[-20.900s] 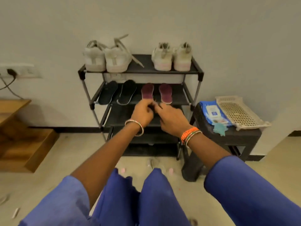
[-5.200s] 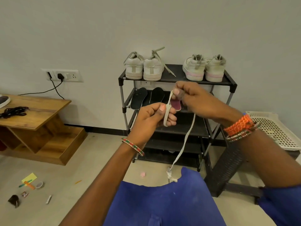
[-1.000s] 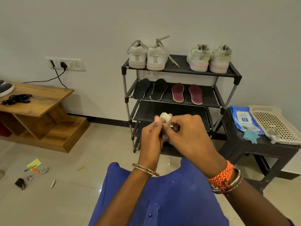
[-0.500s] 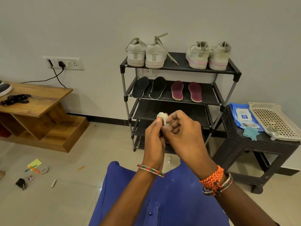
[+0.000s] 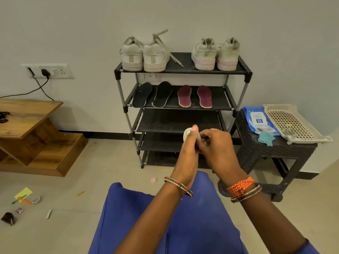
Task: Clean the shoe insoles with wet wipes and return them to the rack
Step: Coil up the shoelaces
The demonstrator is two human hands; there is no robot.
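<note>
Left hand (image 5: 189,143) and right hand (image 5: 216,146): held together in front of the rack (image 5: 126,92), fingers curled round a small rolled whitish lace (image 5: 187,133), pinched between both. Two dark insoles (image 5: 162,94) and two maroon insoles (image 5: 185,96): laid on the second shelf, at 12 o'clock from the hands. Wipes pack (image 5: 256,121): placed on the dark stool (image 5: 271,153) at 2 o'clock, beside a cream basket (image 5: 275,108).
</note>
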